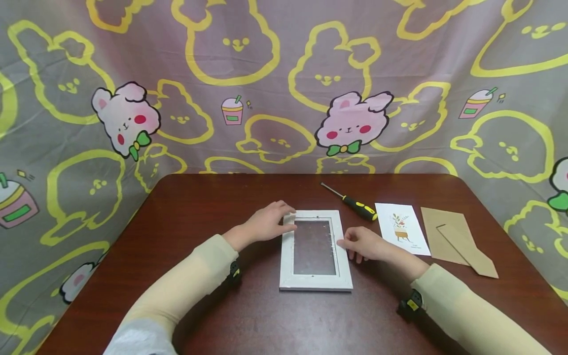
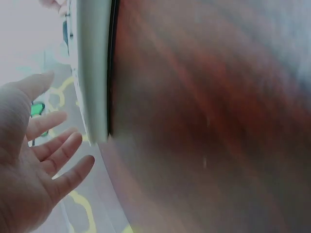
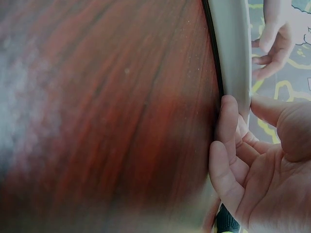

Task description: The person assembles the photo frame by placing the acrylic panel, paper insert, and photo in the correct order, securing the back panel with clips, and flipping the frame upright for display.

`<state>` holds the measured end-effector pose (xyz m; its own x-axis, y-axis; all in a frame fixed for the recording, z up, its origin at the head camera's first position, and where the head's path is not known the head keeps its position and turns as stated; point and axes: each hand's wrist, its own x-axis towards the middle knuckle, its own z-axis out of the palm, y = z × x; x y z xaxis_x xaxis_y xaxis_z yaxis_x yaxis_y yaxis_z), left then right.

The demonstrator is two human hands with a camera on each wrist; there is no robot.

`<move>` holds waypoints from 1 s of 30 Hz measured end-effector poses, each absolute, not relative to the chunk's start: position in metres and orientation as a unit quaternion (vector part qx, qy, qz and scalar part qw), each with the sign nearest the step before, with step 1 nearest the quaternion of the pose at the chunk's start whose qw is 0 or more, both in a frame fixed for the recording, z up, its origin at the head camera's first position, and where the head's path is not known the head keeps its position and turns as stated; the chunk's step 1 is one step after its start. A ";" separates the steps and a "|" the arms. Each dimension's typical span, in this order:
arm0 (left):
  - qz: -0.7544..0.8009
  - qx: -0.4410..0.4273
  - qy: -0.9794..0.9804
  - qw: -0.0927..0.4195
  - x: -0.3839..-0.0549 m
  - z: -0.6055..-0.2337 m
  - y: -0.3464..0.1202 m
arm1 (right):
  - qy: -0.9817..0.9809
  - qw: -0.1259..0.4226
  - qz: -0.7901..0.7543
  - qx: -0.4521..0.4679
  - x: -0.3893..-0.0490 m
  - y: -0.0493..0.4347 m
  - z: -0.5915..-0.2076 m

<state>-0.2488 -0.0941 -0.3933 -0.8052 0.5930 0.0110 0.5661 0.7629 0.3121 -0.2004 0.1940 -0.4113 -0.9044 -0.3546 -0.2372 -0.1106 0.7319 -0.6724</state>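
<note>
A white picture frame (image 1: 315, 283) lies flat on the dark table, with small dark marks on its top and bottom bars. Through its middle the brown tabletop shows, and pale specks run along the inner edges. My left hand (image 1: 266, 222) hovers at the frame's upper left side; in the left wrist view its fingers (image 2: 73, 179) are spread and apart from the frame's edge (image 2: 95, 73). On the right side, my right hand (image 1: 361, 243) pinches the frame's edge (image 3: 233, 48), thumb on the upper face and curled fingers (image 3: 226, 121) against the side.
A screwdriver (image 1: 359, 208) with a black and yellow handle lies behind the frame to the right. Beside it are a white card (image 1: 401, 229) with a plant drawing, and a brown backing board (image 1: 443, 217) with a folded-out stand strip (image 1: 470, 251). A patterned cloth (image 1: 284, 98) hangs behind the table.
</note>
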 end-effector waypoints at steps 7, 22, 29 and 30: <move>0.206 0.249 0.940 0.107 -0.264 -0.394 -0.103 | 0.914 0.176 -0.342 -0.128 -0.200 0.193 -0.412; 0.374 0.201 0.877 0.226 -0.282 -0.410 -0.102 | 0.912 0.179 -0.345 -0.130 -0.201 0.195 -0.414; 0.415 0.172 0.860 0.242 -0.281 -0.410 -0.103 | 0.911 0.182 -0.346 -0.132 -0.201 0.195 -0.414; 0.419 0.171 0.859 0.241 -0.281 -0.411 -0.103 | 0.911 0.182 -0.345 -0.131 -0.201 0.195 -0.414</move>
